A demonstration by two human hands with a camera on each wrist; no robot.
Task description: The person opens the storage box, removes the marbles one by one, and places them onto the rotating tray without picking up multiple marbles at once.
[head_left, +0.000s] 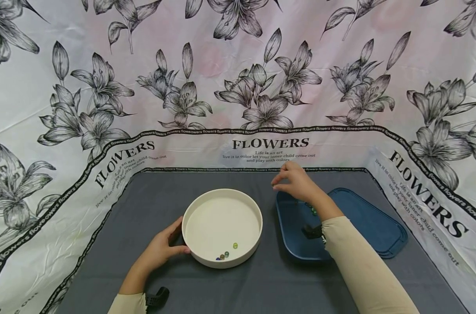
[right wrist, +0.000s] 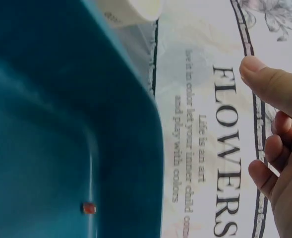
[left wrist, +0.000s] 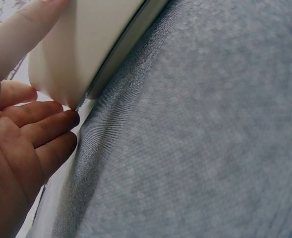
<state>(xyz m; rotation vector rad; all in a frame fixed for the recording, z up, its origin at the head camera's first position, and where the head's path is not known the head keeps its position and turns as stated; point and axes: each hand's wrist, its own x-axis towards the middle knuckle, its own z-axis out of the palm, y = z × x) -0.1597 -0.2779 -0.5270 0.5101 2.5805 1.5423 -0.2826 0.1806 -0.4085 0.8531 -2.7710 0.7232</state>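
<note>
My left hand (head_left: 161, 248) holds the left side of a round cream bowl (head_left: 222, 209) on the grey cloth. In the left wrist view its thumb lies along the bowl's wall (left wrist: 61, 59) and its fingertips meet the lower edge. Several small glass marbles (head_left: 235, 245) lie at the near side of the bowl's floor. My right hand (head_left: 297, 183) is raised over the far end of a blue tray (head_left: 300, 244), fingers loosely bent; nothing shows between thumb and fingers. Green marbles (head_left: 314, 211) lie in the tray, partly behind the wrist. A small reddish piece (right wrist: 89, 208) also lies there.
A flat blue tray-like piece (head_left: 373, 222) lies at the right, against the marble tray. Grey cloth (head_left: 206, 288) covers the table, bordered by a white floral sheet (head_left: 269, 150) printed with "FLOWERS". Both wrists wear black straps (head_left: 157, 298).
</note>
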